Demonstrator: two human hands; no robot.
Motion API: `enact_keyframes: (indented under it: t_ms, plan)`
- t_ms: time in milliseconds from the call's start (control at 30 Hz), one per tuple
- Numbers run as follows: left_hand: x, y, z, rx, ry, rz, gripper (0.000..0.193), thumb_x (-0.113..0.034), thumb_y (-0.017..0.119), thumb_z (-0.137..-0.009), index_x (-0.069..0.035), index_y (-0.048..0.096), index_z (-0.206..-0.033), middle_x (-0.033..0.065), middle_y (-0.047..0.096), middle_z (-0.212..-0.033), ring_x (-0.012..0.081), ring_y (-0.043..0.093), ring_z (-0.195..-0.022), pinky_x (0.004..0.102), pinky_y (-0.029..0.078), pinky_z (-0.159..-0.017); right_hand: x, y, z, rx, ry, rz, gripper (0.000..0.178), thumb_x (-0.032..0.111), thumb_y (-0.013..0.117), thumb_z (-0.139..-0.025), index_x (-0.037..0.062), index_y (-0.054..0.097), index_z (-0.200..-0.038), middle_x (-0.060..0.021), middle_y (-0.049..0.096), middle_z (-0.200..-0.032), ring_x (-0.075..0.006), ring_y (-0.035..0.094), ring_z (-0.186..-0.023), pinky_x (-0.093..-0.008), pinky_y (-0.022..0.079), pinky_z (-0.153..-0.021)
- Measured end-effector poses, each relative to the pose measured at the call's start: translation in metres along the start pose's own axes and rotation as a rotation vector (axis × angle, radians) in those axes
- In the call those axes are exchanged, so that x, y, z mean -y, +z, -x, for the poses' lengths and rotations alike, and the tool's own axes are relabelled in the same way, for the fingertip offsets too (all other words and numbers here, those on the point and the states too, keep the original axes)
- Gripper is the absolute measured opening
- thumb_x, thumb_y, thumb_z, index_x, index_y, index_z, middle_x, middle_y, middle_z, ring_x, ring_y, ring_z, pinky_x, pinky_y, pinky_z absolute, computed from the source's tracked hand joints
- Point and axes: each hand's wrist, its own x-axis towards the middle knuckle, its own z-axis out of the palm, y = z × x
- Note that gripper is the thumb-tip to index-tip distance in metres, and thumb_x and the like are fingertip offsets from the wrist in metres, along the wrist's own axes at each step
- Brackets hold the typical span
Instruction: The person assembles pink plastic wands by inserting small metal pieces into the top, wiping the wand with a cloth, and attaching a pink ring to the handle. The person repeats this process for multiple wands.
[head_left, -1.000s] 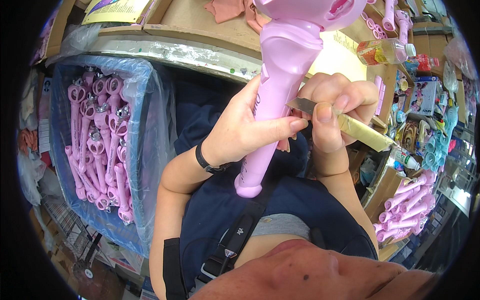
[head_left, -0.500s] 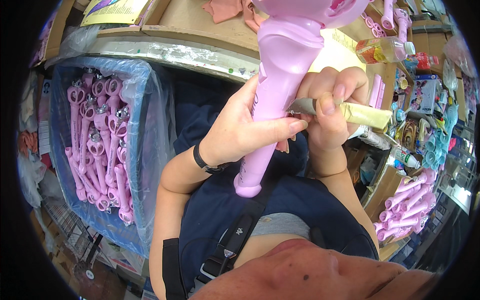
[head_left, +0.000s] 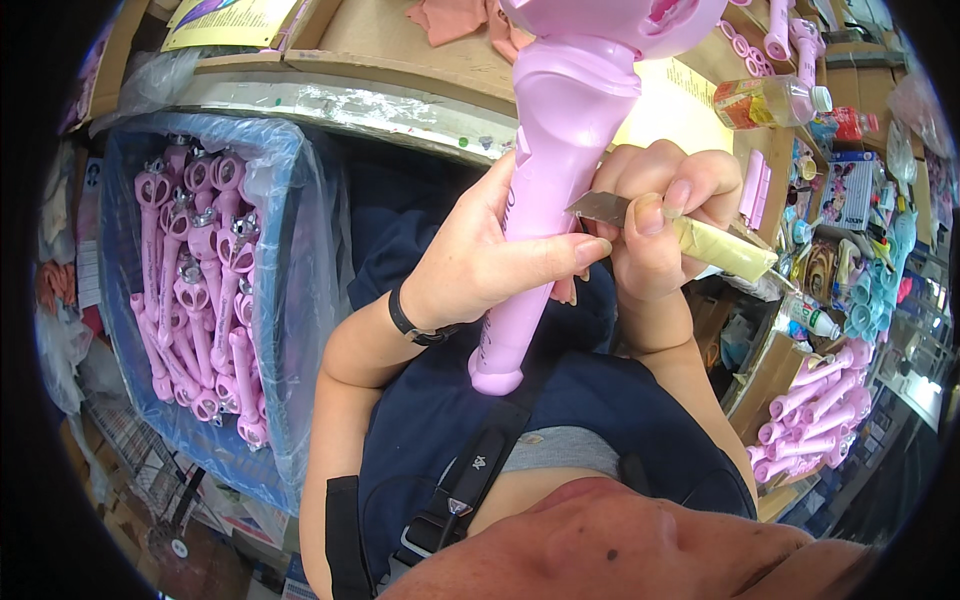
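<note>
My left hand [head_left: 490,255] grips the handle of a large pink plastic toy wand [head_left: 555,190], held upright close to my chest. Its wide head reaches past the top edge of the picture. My right hand [head_left: 655,215] holds a small scraper knife [head_left: 690,235] with a metal blade and a yellowish taped handle. The blade tip rests against the right side of the pink handle, just above my left thumb. A black band sits on my left wrist.
A blue bin lined with clear plastic [head_left: 285,300] at the left holds several pink wands [head_left: 195,300]. More pink wands [head_left: 810,410] lie at the lower right. A workbench edge [head_left: 350,95] runs across the top, with a drink bottle [head_left: 765,100] and cluttered items to the right.
The blade has shifted slightly upward along the pink handle, and my right hand has turned a little. My left hand keeps the same grip.
</note>
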Motion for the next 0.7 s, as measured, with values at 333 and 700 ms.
enact_keyframes:
  t_ms: [333,700]
  plan:
    - [0.0,0.0,0.0,-0.01,-0.011,-0.011,0.056,-0.008,0.071,-0.079,0.0,0.039,-0.125,0.0059,0.06,-0.082,0.0102,0.061,-0.062,0.0244,0.053,-0.057,0.002,0.007,0.002,-0.073,0.114,-0.064,0.022,-0.004,0.051,-0.086,0.0077,0.037,-0.099,-0.0072,0.053,-0.075,-0.0113,0.048,-0.058,-0.0247,0.044,-0.053]
    - [0.007,-0.021,-0.011,0.055,0.083,0.223,0.087,-0.072,0.019,-0.087,0.001,0.042,-0.128,0.0103,0.057,-0.067,0.0158,0.057,-0.051,0.0276,0.05,-0.049,0.02,-0.036,0.058,-0.736,0.603,-0.415,0.014,0.024,0.048,-0.097,0.0108,0.051,-0.1,0.0009,0.046,-0.071,-0.0107,0.042,-0.057,-0.0238,0.034,-0.05]
